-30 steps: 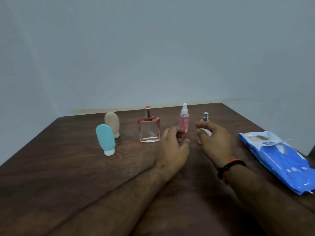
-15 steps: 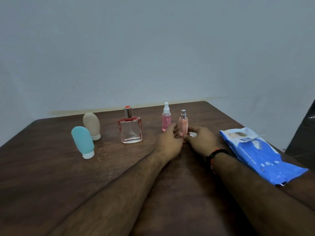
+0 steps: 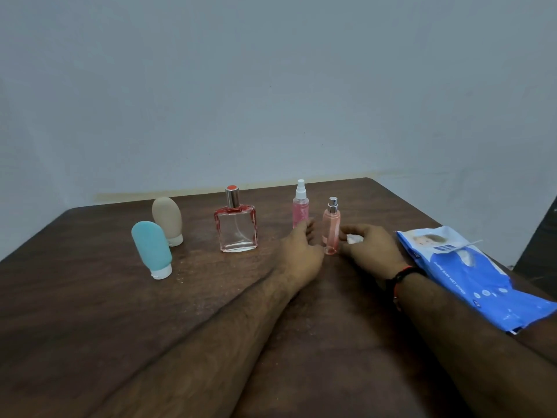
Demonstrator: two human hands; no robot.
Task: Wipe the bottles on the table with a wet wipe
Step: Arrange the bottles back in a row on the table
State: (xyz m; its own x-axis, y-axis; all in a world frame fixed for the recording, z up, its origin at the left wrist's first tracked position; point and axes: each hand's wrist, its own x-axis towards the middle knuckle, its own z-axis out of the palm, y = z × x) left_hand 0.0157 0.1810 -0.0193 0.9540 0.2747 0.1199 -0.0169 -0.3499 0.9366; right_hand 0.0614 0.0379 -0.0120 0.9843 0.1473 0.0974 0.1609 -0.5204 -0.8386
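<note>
Head view: left hand (image 3: 301, 254) at frame centre, fingers loosely curled, grasping nothing, beside slim peach spray bottle (image 3: 331, 229) upright on surface (image 3: 90, 312). Right hand (image 3: 372, 248) pinches crumpled wet wipe (image 3: 352, 239), mostly hidden. Five bottles: peach, pink spray (image 3: 300, 206), square perfume (image 3: 236, 226), beige (image 3: 167, 220), blue (image 3: 152, 248). One wipes pack (image 3: 470, 276) at right edge.

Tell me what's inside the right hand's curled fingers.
The right hand holds a small wad of white wet wipe, showing between thumb and fingers beside the slim pink spray bottle. The rest of the wipe is hidden inside the hand.
</note>
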